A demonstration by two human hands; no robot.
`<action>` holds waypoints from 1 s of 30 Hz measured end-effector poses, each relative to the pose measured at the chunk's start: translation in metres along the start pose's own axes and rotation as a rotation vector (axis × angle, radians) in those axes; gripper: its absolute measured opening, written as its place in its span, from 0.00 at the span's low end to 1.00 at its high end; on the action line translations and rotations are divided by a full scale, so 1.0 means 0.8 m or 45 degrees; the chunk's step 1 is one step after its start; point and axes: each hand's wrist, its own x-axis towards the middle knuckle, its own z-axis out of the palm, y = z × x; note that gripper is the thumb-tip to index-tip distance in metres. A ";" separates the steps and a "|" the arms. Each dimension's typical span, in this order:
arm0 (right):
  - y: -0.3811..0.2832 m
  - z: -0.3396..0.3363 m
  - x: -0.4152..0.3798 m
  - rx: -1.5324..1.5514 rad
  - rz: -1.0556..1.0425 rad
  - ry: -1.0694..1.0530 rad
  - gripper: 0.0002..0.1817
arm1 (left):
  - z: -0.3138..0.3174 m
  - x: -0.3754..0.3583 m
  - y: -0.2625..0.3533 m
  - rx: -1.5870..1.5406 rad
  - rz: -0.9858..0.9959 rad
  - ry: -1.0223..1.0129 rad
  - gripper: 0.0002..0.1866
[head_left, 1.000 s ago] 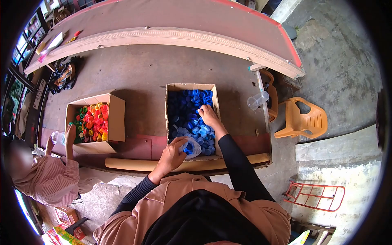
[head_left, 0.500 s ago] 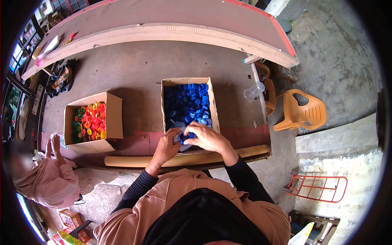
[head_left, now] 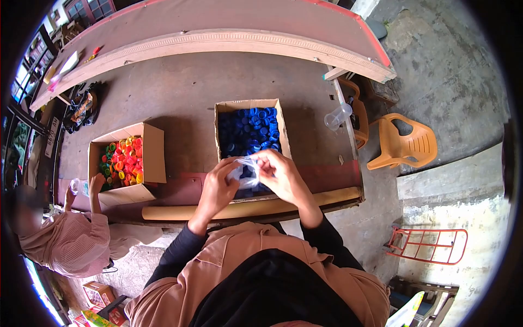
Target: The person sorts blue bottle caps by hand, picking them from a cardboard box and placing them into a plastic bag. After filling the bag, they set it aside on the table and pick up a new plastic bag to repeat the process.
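Observation:
Over the near end of a cardboard box [head_left: 284,126] full of blue bottle caps [head_left: 253,128], I hold a clear plastic bag [head_left: 250,164]. My left hand [head_left: 218,185] pinches the bag's left side. On the other side, the fingers of my right hand [head_left: 282,173] are curled on its edge. The plastic is stretched between the two hands, and blue shows through and below it. My hands cover the front part of the box.
To the left, another cardboard box [head_left: 154,155] holds red, orange, yellow and green caps [head_left: 128,158], with a co-worker's hand [head_left: 96,184] at its rim. A long cardboard tube [head_left: 180,212] lies along the table's near edge. A clear plastic cup [head_left: 339,116] lies at the right edge, near an orange chair [head_left: 406,143].
My hands have moved slightly apart and up, spreading the bag's plastic between them. At the left, the co-worker's hands have separated, one now at the rim of the mixed-colour box.

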 end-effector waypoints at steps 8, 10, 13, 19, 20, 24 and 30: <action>0.033 0.006 0.014 -0.081 -0.001 0.040 0.15 | -0.004 0.027 0.003 0.114 0.131 0.086 0.19; 0.017 -0.004 0.015 0.049 0.056 0.064 0.13 | -0.008 0.043 0.003 0.107 0.199 0.106 0.20; 0.047 0.002 0.012 -0.080 0.132 -0.049 0.14 | 0.000 0.024 0.002 0.072 0.102 0.053 0.20; 0.080 -0.031 0.023 0.213 0.530 -0.070 0.11 | 0.017 0.007 0.001 0.035 -0.028 0.000 0.20; 0.101 -0.033 0.029 0.136 0.538 0.049 0.10 | 0.021 0.003 -0.009 0.078 0.061 0.024 0.21; 0.213 -0.028 0.047 -0.436 0.233 0.225 0.09 | 0.021 -0.012 -0.019 0.042 -0.066 -0.009 0.21; 0.267 0.021 0.072 -0.711 0.285 0.035 0.11 | 0.019 -0.021 -0.026 0.028 -0.134 0.018 0.21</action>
